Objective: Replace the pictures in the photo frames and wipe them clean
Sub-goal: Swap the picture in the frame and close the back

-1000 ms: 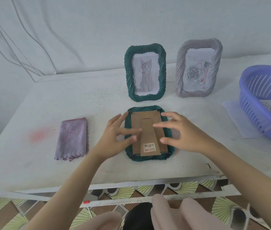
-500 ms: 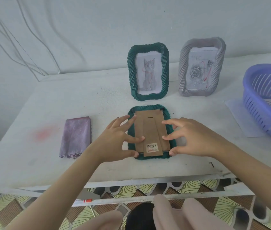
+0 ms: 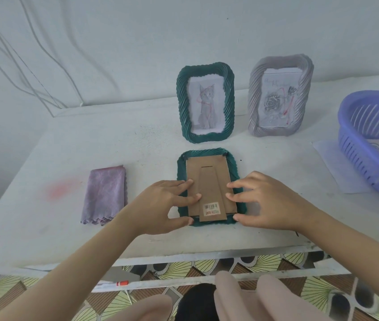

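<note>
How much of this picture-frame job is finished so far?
Possibly done: the green cat frame and grey rose frame stand upright with drawings in; whether those are new ones I cannot tell. In hand: the left hand and right hand press the cardboard back of a third frame lying face down. Left: the folded purple cloth lies apart, untouched, so wiping seems still to come.

You have a single view, from a wide-angle camera worn on your head. It faces forward and steeply down onto the white desk [image 3: 151,140], at close range. Your left hand [image 3: 160,205] and right hand [image 3: 269,205] sit just below centre. The wall [image 3: 137,42] fills the top, and your legs [image 3: 253,297] and the patterned floor [image 3: 318,290] fill the bottom edge.
</note>
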Motion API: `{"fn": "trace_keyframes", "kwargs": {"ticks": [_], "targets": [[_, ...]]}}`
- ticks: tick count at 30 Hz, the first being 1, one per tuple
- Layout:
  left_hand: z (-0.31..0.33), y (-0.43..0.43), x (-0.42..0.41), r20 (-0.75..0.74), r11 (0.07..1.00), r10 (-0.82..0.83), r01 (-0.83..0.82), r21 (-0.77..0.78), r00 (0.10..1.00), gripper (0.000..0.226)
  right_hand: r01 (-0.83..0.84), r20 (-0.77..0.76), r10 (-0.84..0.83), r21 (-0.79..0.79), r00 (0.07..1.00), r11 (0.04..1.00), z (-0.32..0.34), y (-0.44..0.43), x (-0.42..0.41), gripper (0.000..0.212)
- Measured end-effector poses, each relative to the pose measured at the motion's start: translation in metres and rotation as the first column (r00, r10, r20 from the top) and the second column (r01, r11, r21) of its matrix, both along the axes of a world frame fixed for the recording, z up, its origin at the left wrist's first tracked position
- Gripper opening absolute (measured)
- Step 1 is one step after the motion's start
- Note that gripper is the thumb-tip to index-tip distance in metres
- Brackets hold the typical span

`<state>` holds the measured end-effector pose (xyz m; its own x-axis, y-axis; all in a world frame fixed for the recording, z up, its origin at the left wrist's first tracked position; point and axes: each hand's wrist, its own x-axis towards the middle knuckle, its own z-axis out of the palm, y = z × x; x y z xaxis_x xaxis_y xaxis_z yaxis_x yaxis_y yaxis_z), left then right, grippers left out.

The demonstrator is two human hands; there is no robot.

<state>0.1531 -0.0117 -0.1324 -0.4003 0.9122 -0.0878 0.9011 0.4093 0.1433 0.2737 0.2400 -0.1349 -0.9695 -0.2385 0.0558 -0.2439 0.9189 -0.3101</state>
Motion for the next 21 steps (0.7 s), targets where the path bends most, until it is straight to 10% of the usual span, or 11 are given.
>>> {"fn": "trace_keyframes", "kwargs": {"ticks": [15,21], "targets": [[-0.017,0.001,0.021,-0.181,0.994,-0.027,0.046,0.103,0.983,0.053,0.076,-0.215,-0.096,-0.102,0.972,0.992,-0.022,-0.014,0.012,0.041],[-0.01,0.0,0.015,-0.172,0.998,-0.048,0.055,0.032,0.984,0.053,0.081,-0.085,-0.09,-0.095,0.992,0.992,-0.008,-0.011,0.009,0.048]]}}
